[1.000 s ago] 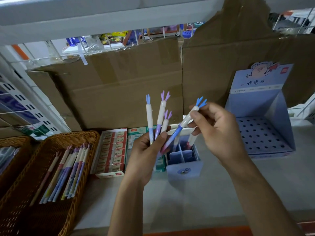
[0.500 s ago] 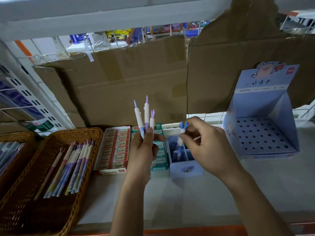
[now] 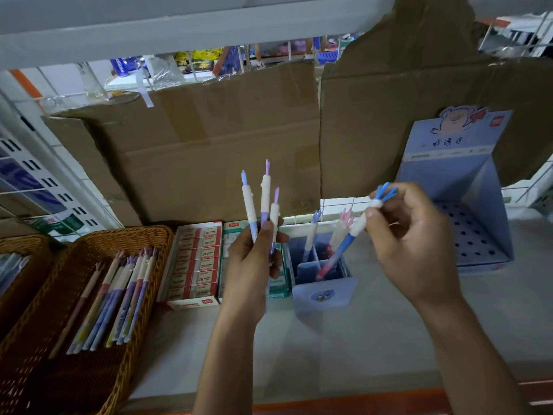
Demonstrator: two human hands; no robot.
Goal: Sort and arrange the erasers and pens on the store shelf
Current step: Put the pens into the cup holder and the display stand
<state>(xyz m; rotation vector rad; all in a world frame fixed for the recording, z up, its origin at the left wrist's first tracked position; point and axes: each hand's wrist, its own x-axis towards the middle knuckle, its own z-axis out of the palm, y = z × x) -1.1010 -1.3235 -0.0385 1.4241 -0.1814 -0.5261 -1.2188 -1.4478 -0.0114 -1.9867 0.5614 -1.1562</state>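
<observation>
Pinching a blue-tufted pen [image 3: 356,229] high on its white barrel, the right hand [image 3: 410,244] holds it slanted, tuft up by the fingertips and blue lower half pointing down at the small blue holder [image 3: 324,290] on the shelf [image 3: 359,339]. Whether its tip is clear of the compartment I cannot tell. The left hand [image 3: 254,265] is curled round three pens [image 3: 265,196], gripping them low so they stand upright in a loose fan. Leaning in the holder are two other pens [image 3: 311,232] — one blue-topped, one pink-topped.

The step looks like gathering pens from the holder into the left hand's bunch. To do it well, lift the pen along its own slant until it clears the divider. That way it neither tips the light holder nor drags the leaning ones. Then lay it parallel with the three, tufts all one way, easing the left thumb only slightly.

The pens are slim, smooth plastic, white above and coloured below, topped with spiky tufts that look soft and could snag. The holder seems to be thin printed card. Left of it lie eraser boxes [image 3: 194,265], flat, red-and-white and packed in rows. Beyond them a woven wicker basket [image 3: 160,233] holds loose pens [image 3: 119,295] lying side by side. A blue card display stand [image 3: 466,235] with a perforated base stands to the right, and creased cardboard [image 3: 209,151] backs the shelf.
</observation>
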